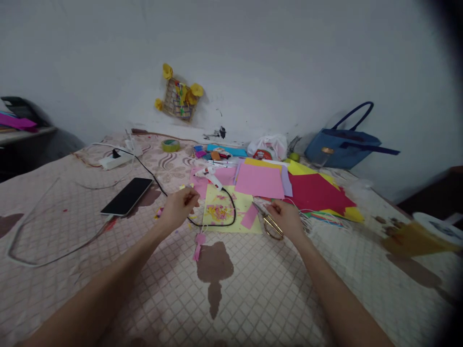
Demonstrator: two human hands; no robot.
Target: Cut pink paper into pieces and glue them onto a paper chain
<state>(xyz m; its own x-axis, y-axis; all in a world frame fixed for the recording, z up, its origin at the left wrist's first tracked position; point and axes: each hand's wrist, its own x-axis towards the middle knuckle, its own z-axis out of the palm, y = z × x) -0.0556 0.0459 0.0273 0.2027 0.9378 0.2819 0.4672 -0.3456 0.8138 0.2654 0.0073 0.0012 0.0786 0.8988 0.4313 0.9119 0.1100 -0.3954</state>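
Note:
My left hand (182, 205) hovers at the left edge of a pale yellow sheet (231, 229), its fingers curled in; whatever they pinch is hidden. Curled too, my right hand (289, 217) is right beside gold-handled scissors (272, 226); whether it touches them is unclear, and its grip is hidden. A pink paper strip (249, 217) and yellow and pink paper scraps (220, 212) lie on the sheet. Between my hands, a white hot glue gun (213, 178) rests with its black cord looping over the sheet. Nearer me lies a small pink paper tassel (198, 246) with a string loop.
Pink paper (258, 180) and dark red paper (318, 193) are stacked behind my right hand. At left are a phone (126, 196) on a cable and a power strip (117, 159). A tape roll (170, 145), blue bag (342, 147) and yellowish container (415, 238) stand around.

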